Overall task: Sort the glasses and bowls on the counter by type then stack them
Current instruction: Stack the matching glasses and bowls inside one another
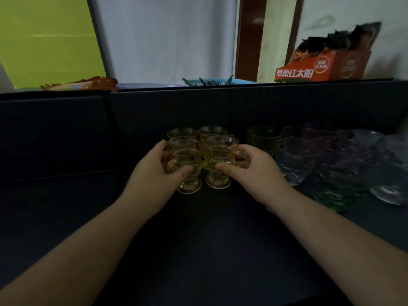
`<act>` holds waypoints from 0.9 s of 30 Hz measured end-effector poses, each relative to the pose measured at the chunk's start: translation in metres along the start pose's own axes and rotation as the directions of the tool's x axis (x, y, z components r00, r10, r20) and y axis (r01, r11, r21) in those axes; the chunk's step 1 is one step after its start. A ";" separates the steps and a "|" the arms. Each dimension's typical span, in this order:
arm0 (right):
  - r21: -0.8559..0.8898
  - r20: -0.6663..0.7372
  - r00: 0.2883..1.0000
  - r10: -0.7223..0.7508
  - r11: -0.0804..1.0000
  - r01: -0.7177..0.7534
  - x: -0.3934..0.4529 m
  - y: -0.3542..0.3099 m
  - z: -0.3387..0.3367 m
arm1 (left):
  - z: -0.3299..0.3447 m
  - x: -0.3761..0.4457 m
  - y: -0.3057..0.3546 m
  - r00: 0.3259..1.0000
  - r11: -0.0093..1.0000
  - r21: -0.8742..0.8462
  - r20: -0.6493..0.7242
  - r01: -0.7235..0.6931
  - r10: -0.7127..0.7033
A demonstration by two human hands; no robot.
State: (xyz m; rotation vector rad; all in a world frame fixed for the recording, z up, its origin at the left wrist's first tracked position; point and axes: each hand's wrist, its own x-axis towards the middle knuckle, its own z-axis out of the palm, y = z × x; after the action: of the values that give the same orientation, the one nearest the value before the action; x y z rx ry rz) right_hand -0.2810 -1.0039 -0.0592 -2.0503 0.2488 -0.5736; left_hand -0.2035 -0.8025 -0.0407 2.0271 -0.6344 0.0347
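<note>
Dark surface (198, 250), dim light. Centre: two side-by-side stacks of amber footed glass cups with handles. Left hand (154, 171) wraps the left amber stack (187, 171), thumb across the near side. Right hand (249, 171) wraps the right amber stack (218, 166) likewise. Two more amber cups (196, 132) stand just behind. Right of these: a cluster of clear dimpled glass bowls (293, 160), some stacked, with one greenish glass (260, 135) at the far side.
</note>
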 end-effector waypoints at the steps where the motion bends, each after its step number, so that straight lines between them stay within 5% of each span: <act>1: -0.027 -0.001 1.000 -0.005 1.000 0.005 -0.003 -0.001 -0.001 | 0.000 -0.001 -0.001 1.000 1.000 0.019 -0.015 -0.018 0.018; 11: -0.176 -0.062 0.997 -0.048 0.984 0.036 -0.072 -0.020 -0.045 | -0.007 -0.021 0.023 0.932 0.870 0.433 -0.153 -0.237 0.329; 15: -0.235 -0.092 0.987 -0.131 0.966 0.107 -0.114 -0.021 -0.085 | 0.017 -0.046 0.062 0.886 0.801 0.457 -0.060 -0.385 0.460; 19: -0.265 -0.129 0.972 -0.194 0.952 0.155 -0.141 -0.008 -0.131 | 0.063 -0.075 0.098 0.904 0.857 0.291 0.080 -0.425 0.421; 27: -0.367 -0.267 0.901 -0.342 0.900 0.233 -0.155 0.045 -0.223 | 0.160 -0.072 0.139 0.969 0.969 0.135 0.164 -0.208 0.185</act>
State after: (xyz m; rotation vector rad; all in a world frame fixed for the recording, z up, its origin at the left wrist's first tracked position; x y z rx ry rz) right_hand -0.5231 -1.1343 -0.0472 -2.3262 0.2419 -1.1295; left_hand -0.3654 -0.9577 -0.0330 2.1192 -0.9532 0.0493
